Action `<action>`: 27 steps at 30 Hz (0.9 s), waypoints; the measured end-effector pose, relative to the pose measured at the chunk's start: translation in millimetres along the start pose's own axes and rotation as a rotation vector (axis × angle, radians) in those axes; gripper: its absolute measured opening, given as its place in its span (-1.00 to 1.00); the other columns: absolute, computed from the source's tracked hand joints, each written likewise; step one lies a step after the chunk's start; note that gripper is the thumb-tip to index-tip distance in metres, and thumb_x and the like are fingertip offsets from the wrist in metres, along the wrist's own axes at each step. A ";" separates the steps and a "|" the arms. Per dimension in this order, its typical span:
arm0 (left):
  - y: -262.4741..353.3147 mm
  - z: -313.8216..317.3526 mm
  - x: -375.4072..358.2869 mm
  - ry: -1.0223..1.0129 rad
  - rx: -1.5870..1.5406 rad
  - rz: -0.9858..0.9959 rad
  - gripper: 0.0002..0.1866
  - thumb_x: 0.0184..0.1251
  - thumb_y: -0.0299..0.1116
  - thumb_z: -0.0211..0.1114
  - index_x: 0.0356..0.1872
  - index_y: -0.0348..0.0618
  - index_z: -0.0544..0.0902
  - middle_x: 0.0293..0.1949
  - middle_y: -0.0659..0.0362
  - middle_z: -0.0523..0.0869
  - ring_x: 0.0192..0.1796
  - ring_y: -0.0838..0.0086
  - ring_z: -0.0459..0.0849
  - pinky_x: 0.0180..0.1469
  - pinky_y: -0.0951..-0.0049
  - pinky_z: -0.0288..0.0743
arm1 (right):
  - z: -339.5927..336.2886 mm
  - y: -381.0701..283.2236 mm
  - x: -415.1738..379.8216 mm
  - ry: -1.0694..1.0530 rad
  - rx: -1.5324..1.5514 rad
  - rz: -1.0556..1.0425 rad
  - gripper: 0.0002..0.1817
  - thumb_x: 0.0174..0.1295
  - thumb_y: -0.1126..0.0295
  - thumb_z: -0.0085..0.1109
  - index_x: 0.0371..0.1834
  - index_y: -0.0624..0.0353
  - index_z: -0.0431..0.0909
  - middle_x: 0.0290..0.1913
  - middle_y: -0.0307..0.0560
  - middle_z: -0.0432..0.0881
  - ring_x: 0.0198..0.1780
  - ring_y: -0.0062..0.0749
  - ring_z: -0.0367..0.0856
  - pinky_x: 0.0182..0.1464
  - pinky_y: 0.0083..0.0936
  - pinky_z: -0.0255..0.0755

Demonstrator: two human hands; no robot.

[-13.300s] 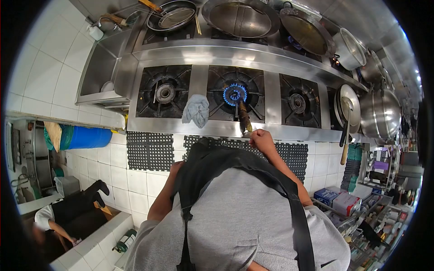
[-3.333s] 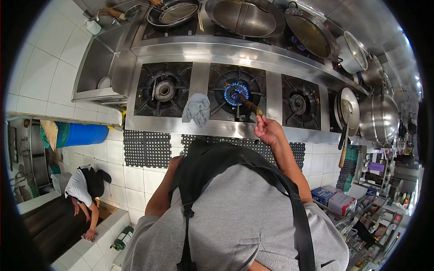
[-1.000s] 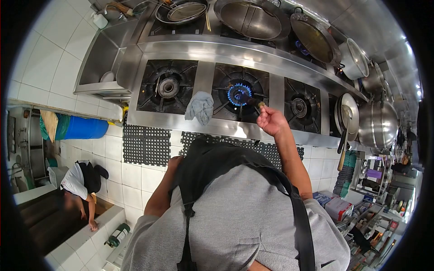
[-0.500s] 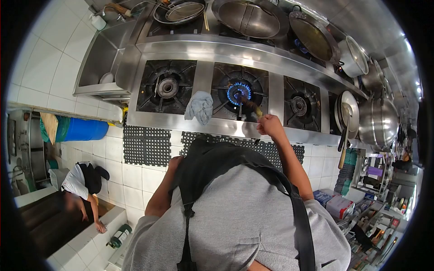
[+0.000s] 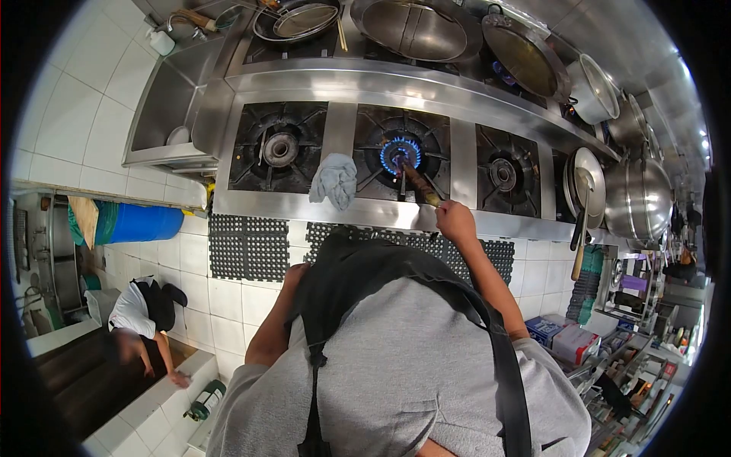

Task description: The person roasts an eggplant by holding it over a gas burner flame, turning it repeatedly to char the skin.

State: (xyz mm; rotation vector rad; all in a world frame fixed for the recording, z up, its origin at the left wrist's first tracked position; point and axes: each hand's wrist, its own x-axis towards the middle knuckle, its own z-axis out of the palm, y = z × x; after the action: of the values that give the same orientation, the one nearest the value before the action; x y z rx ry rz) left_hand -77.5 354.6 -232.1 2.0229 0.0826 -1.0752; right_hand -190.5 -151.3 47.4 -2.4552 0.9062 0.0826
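Observation:
My right hand [image 5: 456, 222] is closed on one end of a long dark item [image 5: 421, 186], and the far end reaches over the blue flame of the middle burner [image 5: 400, 156]. What the item is I cannot tell. At the front edge of the stove my left hand [image 5: 298, 272] hangs low beside the apron, its fingers mostly hidden. A crumpled grey-blue cloth [image 5: 333, 181] lies on the steel between the left and middle burners. The left burner [image 5: 280, 149] and right burner [image 5: 503, 174] show no flame.
Pans [image 5: 417, 29] and a pot [image 5: 594, 90] stand along the back range. Stacked pans [image 5: 585, 180] with a ladle are at the right. A sink [image 5: 164, 99] is at the left. A person [image 5: 142, 312] bends over at the lower left.
My right hand has turned and shifted slightly, and the dark item now shows more clearly across the burner's front. The person at the lower left has moved an arm.

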 end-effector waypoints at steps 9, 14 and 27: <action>-17.4 2.7 12.4 -0.029 -0.074 -0.030 -0.50 0.27 0.06 0.29 -0.07 -0.20 0.76 -0.22 0.05 0.81 -0.16 0.41 0.75 -0.07 0.41 0.57 | -13.0 -16.6 0.2 0.122 -0.055 -0.003 -0.80 0.13 0.31 0.19 -0.38 0.23 0.66 -0.38 0.27 0.67 -0.26 0.19 0.67 -0.14 -0.04 0.54; 5.2 1.1 -10.7 0.032 -0.025 -0.034 -0.50 0.26 0.05 0.30 -0.08 -0.22 0.75 -0.23 0.05 0.80 -0.18 0.41 0.75 -0.09 0.41 0.57 | -17.7 -15.4 14.0 0.240 -0.035 -0.060 -0.79 0.15 0.30 0.18 -0.39 0.23 0.66 -0.38 0.24 0.67 -0.28 0.17 0.67 -0.17 -0.05 0.53; 52.0 -2.0 -29.0 0.031 0.137 -0.094 -0.47 0.28 0.10 0.20 -0.06 -0.18 0.74 -0.16 0.00 0.79 -0.05 0.29 0.75 0.02 0.33 0.55 | -54.9 -61.9 93.5 0.142 0.285 0.004 -0.78 0.22 0.30 0.16 -0.38 0.25 0.67 -0.55 0.00 0.70 -0.38 -0.12 0.73 -0.21 -0.26 0.56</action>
State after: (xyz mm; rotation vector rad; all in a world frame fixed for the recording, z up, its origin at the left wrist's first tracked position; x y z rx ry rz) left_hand -73.4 330.5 -177.8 2.1770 0.1238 -1.1351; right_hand -86.1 -193.5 101.2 -2.2144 0.9137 -0.2092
